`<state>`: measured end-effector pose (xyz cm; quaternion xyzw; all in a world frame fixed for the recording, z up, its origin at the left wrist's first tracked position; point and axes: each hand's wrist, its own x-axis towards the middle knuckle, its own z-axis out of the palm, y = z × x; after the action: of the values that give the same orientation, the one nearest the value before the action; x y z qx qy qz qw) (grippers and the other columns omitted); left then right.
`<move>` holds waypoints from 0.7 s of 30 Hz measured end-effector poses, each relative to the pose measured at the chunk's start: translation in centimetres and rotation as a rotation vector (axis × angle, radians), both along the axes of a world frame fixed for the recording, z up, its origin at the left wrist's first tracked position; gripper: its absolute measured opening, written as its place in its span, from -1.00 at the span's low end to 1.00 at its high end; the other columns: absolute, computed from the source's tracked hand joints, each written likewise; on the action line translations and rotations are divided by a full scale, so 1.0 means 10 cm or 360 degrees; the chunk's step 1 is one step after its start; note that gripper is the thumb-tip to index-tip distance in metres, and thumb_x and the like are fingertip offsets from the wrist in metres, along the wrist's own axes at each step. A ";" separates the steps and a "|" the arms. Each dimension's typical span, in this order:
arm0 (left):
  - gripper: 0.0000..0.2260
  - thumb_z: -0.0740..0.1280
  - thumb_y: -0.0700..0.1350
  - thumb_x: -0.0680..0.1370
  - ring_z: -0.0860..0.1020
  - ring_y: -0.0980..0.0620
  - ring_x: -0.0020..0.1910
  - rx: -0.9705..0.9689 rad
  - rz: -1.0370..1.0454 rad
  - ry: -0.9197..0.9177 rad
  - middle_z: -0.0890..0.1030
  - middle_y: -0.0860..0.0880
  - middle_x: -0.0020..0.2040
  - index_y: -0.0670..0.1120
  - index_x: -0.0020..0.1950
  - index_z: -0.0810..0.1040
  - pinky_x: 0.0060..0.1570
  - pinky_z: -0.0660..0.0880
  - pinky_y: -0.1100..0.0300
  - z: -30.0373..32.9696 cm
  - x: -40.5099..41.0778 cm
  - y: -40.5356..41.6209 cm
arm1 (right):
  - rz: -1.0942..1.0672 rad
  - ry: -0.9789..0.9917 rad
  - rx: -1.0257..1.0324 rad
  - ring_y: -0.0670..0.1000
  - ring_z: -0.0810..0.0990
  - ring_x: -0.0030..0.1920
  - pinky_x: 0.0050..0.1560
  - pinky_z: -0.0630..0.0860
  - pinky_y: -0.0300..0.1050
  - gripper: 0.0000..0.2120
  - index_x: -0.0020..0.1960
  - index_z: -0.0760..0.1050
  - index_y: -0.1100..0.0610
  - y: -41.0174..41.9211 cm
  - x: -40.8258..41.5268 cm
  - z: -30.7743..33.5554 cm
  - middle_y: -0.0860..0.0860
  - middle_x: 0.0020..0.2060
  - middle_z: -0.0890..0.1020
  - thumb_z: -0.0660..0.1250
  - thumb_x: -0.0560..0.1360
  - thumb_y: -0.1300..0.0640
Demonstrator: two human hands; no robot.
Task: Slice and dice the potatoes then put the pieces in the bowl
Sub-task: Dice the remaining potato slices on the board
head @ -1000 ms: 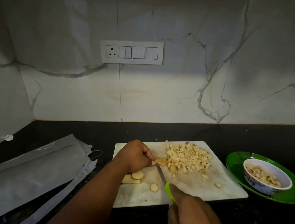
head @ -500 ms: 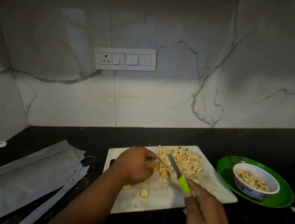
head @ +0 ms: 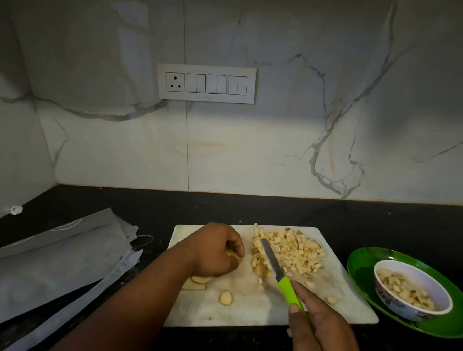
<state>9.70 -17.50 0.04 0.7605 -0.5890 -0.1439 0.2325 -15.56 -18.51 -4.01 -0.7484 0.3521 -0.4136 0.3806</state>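
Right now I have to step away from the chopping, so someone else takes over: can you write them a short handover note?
Left hand: fingers curled on a potato piece on the cutting board.
Right hand: grips the green-handled knife, blade lying against the diced pile.
Bowl, on the green plate right of the board, already holds some pieces.
Done: most potato diced.
Left: dice the held piece and the slices near the left hand, then move everything into the bowl.

The left hand (head: 215,250) hides most of the potato piece (head: 233,255) it grips. The right hand (head: 326,344) covers the knife (head: 279,271) handle's end; its wrist runs off the bottom edge. Lower left, the bags (head: 38,268) are cut off.
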 end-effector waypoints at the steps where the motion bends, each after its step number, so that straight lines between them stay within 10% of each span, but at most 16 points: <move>1: -0.81 0.47 -0.20 0.49 0.61 0.15 0.04 0.0017 -0.0027 0.0008 0.65 0.15 0.02 0.07 0.02 0.72 0.14 0.60 0.20 0.00 0.04 0.03 | 0.0017 -0.0006 0.0008 -0.53 0.34 0.19 0.15 0.18 -0.65 -0.65 0.24 0.60 -0.18 0.00 0.00 0.00 -0.38 0.20 0.53 0.35 0.56 0.19; 9: -0.59 0.58 0.10 0.46 0.57 0.23 0.11 -0.0034 0.0148 -0.0109 0.63 0.17 0.18 0.08 0.28 0.66 0.15 0.52 0.27 0.05 0.06 0.12 | 0.0020 0.0013 -0.0032 -0.24 0.40 0.37 0.42 0.35 -0.18 -0.65 0.24 0.62 -0.14 0.01 -0.02 -0.03 -0.29 0.27 0.55 0.38 0.54 0.19; 13: -0.76 0.57 0.06 0.49 0.60 0.19 0.02 0.0028 0.0166 -0.0084 0.66 0.19 0.05 0.08 0.15 0.73 0.08 0.57 0.26 0.00 0.05 0.08 | 0.0035 0.0105 -0.0087 -0.27 0.42 0.31 0.17 0.19 -0.64 -0.66 0.24 0.61 -0.16 0.01 -0.02 -0.01 -0.39 0.20 0.52 0.38 0.54 0.15; 21: -0.77 0.62 -0.01 0.45 0.62 0.22 -0.01 -0.0009 0.0078 0.0082 0.69 0.22 -0.02 0.10 0.09 0.76 0.07 0.61 0.28 0.02 0.15 0.17 | 0.0118 0.0601 -0.0261 -0.22 0.31 0.43 0.13 0.02 -0.69 -0.57 0.43 0.34 -0.32 0.05 0.04 0.13 -0.50 0.30 0.27 0.24 0.59 -0.04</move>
<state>11.22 -15.84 0.25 0.7701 -0.5645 -0.1560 0.2531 -15.12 -17.99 -2.68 -0.8535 0.3546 -0.2792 0.2605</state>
